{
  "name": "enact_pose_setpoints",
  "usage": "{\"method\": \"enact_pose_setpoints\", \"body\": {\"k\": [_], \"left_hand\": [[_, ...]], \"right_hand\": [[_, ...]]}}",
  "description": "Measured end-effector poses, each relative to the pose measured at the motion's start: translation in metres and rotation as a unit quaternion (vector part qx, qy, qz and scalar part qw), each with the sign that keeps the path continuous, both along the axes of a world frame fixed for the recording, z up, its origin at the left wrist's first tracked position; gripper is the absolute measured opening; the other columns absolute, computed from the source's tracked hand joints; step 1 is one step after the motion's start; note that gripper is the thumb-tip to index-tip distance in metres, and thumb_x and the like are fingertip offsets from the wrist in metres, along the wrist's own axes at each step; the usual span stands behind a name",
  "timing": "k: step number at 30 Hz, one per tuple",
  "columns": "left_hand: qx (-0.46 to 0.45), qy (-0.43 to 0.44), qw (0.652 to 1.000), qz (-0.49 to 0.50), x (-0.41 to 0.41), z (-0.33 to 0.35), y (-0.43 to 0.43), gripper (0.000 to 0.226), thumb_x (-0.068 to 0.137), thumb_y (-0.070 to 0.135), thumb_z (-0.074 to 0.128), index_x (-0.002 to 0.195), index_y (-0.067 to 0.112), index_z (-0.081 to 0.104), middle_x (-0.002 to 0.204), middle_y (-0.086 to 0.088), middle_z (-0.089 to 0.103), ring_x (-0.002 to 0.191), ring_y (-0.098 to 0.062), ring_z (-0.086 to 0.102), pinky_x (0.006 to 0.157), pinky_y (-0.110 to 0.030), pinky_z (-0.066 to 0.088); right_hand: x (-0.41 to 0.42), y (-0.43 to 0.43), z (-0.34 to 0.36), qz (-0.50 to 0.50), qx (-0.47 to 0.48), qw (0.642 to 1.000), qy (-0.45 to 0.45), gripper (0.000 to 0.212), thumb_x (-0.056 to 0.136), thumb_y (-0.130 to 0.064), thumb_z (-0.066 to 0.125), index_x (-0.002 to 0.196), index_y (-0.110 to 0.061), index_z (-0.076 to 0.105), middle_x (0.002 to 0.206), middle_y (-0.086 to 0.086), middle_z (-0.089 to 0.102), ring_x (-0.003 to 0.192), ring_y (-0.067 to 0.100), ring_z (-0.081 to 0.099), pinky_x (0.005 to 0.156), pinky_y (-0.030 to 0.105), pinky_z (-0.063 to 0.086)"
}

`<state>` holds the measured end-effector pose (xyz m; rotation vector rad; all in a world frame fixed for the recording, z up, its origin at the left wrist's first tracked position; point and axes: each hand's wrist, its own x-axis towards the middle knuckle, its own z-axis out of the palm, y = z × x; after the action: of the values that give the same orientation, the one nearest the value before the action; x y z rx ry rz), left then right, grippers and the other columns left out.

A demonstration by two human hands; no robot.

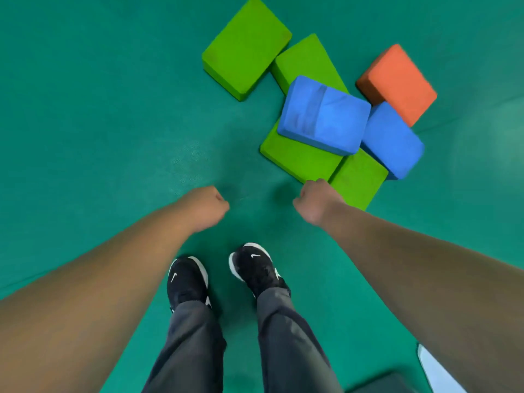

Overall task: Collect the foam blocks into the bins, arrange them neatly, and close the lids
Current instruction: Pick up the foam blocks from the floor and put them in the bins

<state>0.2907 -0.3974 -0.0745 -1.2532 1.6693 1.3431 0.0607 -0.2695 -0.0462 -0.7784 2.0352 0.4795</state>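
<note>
Foam blocks (323, 114), seven: green, blue, orange; heaped on green floor (85, 109), upper right of frame, just beyond right hand (316, 201). Left hand (204, 207) mid-frame, apart from the heap. Both hands fisted, holding nothing.

Teal floor (99, 109) carries green blocks (246, 49), orange block (397, 83), black shoes (187, 279).
</note>
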Motion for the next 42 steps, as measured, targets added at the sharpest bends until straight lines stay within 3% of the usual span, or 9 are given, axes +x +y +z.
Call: {"method": "enact_pose_setpoints", "body": {"k": [6,13,15,18,21,24,29,36,42], "left_hand": [[0.024,-0.057,0.997,-0.036,-0.01,-0.038,0.011,0.023,0.098,0.02,0.055,0.097,0.005,0.073,0.102,-0.015,0.077,0.091,-0.033,0.075,0.077,-0.039,0.059],[0.028,-0.047,0.997,0.054,-0.079,-0.06,-0.012,0.016,0.104,0.023,0.051,0.113,0.013,0.059,0.103,-0.005,0.073,0.08,-0.019,0.068,0.07,-0.03,0.051],[0.024,-0.045,0.997,0.063,-0.108,-0.069,-0.021,0.017,0.103,0.023,0.052,0.113,0.012,0.06,0.107,-0.008,0.073,0.08,-0.019,0.068,0.07,-0.03,0.052],[-0.033,-0.046,0.998,0.041,-0.152,-0.079,-0.038,0.027,0.097,0.025,0.057,0.111,0.003,0.064,0.115,-0.019,0.072,0.095,-0.033,0.071,0.072,-0.036,0.054],[-0.081,-0.042,0.995,0.027,-0.189,-0.088,-0.05,0.065,0.092,0.041,0.068,0.143,0.006,0.048,0.139,-0.016,0.057,0.12,-0.036,0.058,0.082,-0.035,0.044],[-0.057,-0.025,0.998,0.025,-0.215,-0.105,-0.056,0.094,0.085,0.052,0.078,0.157,0.011,0.034,0.151,-0.011,0.049,0.134,-0.033,0.05,0.099,-0.036,0.041],[-0.068,-0.014,0.998,0.003,-0.229,-0.131,-0.044,0.088,0.082,0.057,0.081,0.147,0.012,0.044,0.141,-0.011,0.057,0.125,-0.034,0.057,0.103,-0.042,0.048],[-0.144,-0.014,0.988,0.059,-0.234,-0.145,-0.025,0.065,0.09,0.041,0.079,0.139,0.011,0.048,0.139,-0.014,0.051,0.122,-0.037,0.057,0.085,-0.04,0.043],[-0.152,-0.005,0.985,0.082,-0.232,-0.153,-0.022,0.063,0.088,0.039,0.082,0.134,0.01,0.051,0.137,-0.013,0.055,0.12,-0.037,0.059,0.084,-0.04,0.045]], "right_hand": [[-0.032,0.03,-0.035,-0.085,-0.069,0.992,0.065,0.039,0.092,-0.024,0.054,0.127,-0.006,0.057,0.132,0.015,0.044,0.111,0.04,0.055,0.087,0.044,0.052],[-0.112,-0.028,-0.056,0.039,-0.235,0.954,0.182,0.06,0.084,-0.025,0.064,0.14,-0.009,0.046,0.149,0.015,0.036,0.127,0.041,0.043,0.104,0.047,0.041],[-0.137,-0.045,-0.062,0.085,-0.234,0.951,0.184,0.082,0.083,-0.036,0.072,0.151,-0.01,0.035,0.16,0.018,0.027,0.137,0.042,0.037,0.112,0.049,0.035],[-0.174,-0.068,-0.07,0.147,-0.176,0.961,0.153,0.123,0.074,-0.065,0.079,0.165,-0.018,0.01,0.169,0.019,0.011,0.151,0.042,0.022,0.122,0.053,0.022],[-0.2,-0.081,-0.079,0.152,-0.118,0.975,0.114,0.144,0.059,-0.087,0.075,0.165,-0.032,-0.006,0.17,0.011,0.011,0.154,0.041,0.018,0.121,0.062,0.022],[-0.209,-0.083,-0.09,0.133,-0.117,0.98,0.089,0.148,0.054,-0.088,0.076,0.162,-0.039,-0.012,0.168,0.007,0.015,0.152,0.042,0.018,0.115,0.075,0.021],[-0.213,-0.081,-0.097,0.116,-0.134,0.981,0.073,0.148,0.052,-0.086,0.079,0.161,-0.042,-0.011,0.165,0.002,0.016,0.152,0.04,0.015,0.109,0.083,0.018],[-0.216,-0.082,-0.1,0.095,-0.132,0.985,0.061,0.157,0.05,-0.084,0.081,0.162,-0.035,-0.016,0.167,-0.002,0.014,0.155,0.038,0.011,0.109,0.084,0.016],[-0.213,-0.086,-0.097,0.082,-0.117,0.988,0.06,0.162,0.047,-0.085,0.082,0.163,-0.028,-0.015,0.165,-0.002,0.015,0.154,0.037,0.013,0.11,0.083,0.015]]}}
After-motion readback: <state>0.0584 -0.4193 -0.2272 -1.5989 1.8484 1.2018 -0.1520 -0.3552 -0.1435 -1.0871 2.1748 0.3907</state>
